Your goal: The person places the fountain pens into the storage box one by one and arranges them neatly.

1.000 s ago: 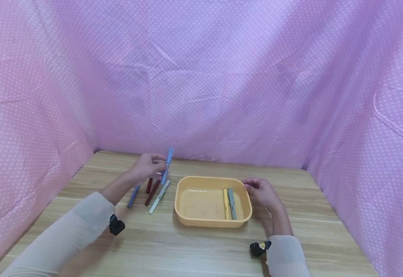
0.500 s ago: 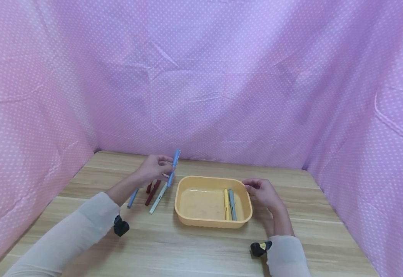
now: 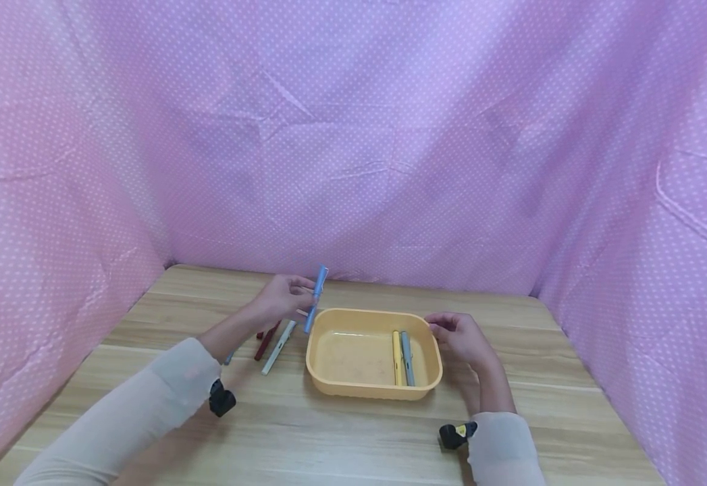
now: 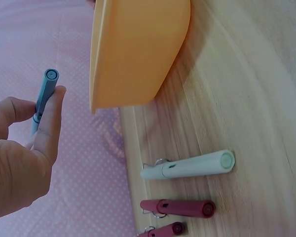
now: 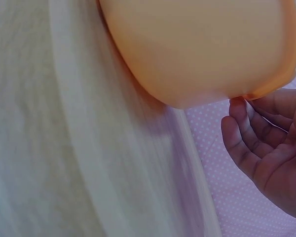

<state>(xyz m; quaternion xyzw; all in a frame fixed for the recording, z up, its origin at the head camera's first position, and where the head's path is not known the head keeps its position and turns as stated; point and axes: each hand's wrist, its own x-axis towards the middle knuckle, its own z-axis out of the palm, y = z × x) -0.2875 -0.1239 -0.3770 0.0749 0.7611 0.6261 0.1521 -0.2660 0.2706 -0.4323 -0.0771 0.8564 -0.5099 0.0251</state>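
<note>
My left hand [image 3: 285, 297] pinches a light blue pen [image 3: 317, 297] between thumb and fingers, just off the left rim of a yellow plastic basin [image 3: 365, 391]. The pen leans, its upper end pointing away; in the left wrist view the blue pen [image 4: 45, 91] shows its round end. At the basin's right rim, my right hand [image 3: 459, 336] holds the edge, with fingertips against the outer wall in the right wrist view. Inside the basin, a yellow pen [image 3: 397, 358] and a grey-blue pen [image 3: 408, 358] lie side by side toward the right.
Left of the basin, a pale green pen [image 3: 278, 348] and dark red pens [image 4: 180, 208] lie on the wooden table [image 3: 304, 439]. Another blue pen [image 3: 229, 358] is mostly hidden by my left forearm. Pink dotted cloth [image 3: 353, 169] hangs around the table.
My left hand has carried the light blue pen rightward from above the loose pens to the basin's left rim. The right hand and the basin stay put.
</note>
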